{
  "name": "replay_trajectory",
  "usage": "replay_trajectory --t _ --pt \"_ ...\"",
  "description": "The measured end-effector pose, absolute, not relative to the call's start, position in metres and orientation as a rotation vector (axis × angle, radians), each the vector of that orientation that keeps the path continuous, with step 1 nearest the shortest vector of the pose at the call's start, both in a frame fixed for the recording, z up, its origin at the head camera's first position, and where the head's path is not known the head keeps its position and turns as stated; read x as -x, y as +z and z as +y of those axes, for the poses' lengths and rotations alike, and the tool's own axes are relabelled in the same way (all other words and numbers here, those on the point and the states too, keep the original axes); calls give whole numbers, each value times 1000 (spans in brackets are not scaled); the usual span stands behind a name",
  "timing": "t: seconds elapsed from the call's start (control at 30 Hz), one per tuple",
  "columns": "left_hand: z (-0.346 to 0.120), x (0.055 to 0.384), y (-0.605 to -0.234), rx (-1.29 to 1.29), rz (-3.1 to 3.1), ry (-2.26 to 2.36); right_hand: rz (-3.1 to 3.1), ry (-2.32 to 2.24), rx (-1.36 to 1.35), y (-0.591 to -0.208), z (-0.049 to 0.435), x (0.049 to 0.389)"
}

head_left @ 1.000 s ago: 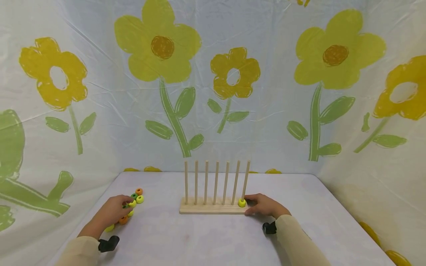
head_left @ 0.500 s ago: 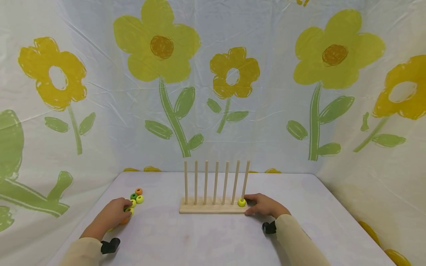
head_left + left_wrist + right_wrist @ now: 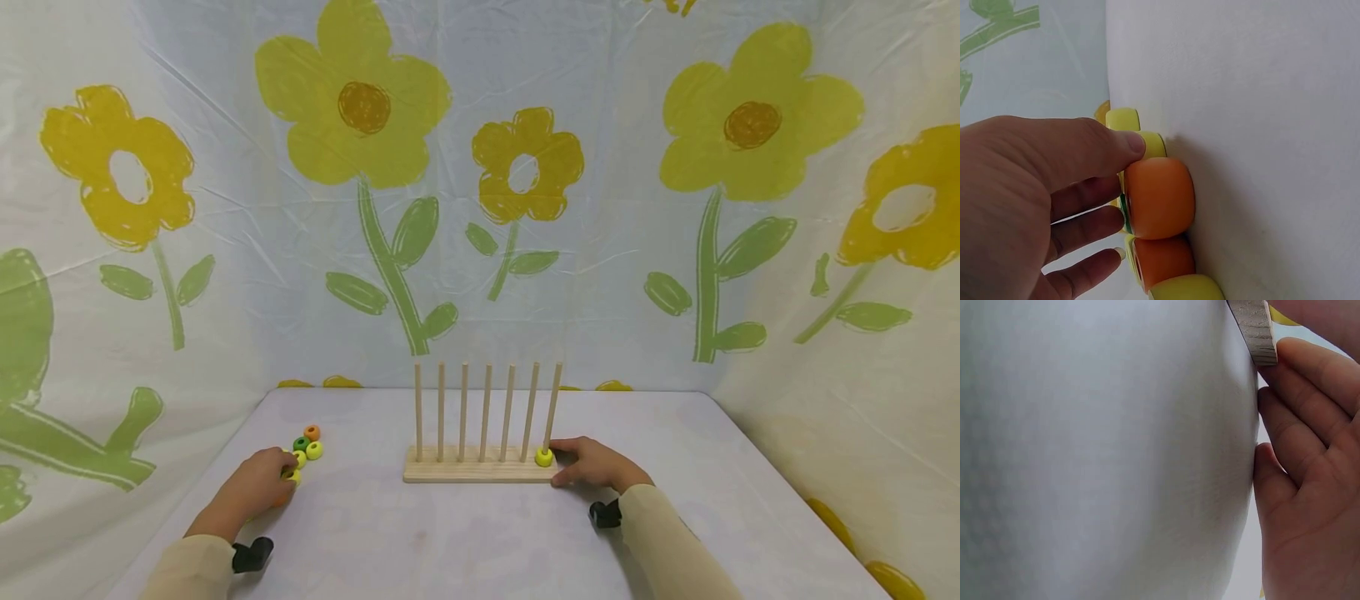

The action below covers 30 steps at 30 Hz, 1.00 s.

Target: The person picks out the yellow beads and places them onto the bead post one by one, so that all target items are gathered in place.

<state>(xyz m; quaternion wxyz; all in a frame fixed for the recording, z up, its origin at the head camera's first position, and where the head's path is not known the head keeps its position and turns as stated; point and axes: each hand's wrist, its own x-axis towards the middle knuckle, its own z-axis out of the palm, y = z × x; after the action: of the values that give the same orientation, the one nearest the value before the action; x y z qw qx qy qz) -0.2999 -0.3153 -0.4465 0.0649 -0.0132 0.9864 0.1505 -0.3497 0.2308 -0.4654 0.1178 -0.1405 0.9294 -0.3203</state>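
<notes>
Left hand (image 3: 258, 481) reaches among round yellow, orange and green beads (image 3: 1160, 200), its grip unclear; right hand (image 3: 597, 463) pinches one end of the pale wooden seven-peg rack (image 3: 480, 472).

Pale bench (image 3: 450, 542), wooden seven-peg stand (image 3: 480, 473) touching the right hand (image 3: 600, 465), loose yellow, green and orange beads (image 3: 315, 450) clustered at the left hand (image 3: 255, 487)
</notes>
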Motion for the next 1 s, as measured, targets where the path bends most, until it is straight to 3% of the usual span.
replay_trajectory --t 1.0 --pt "-300 294 -443 -65 3061 680 2693 -988 404 -468 232 350"
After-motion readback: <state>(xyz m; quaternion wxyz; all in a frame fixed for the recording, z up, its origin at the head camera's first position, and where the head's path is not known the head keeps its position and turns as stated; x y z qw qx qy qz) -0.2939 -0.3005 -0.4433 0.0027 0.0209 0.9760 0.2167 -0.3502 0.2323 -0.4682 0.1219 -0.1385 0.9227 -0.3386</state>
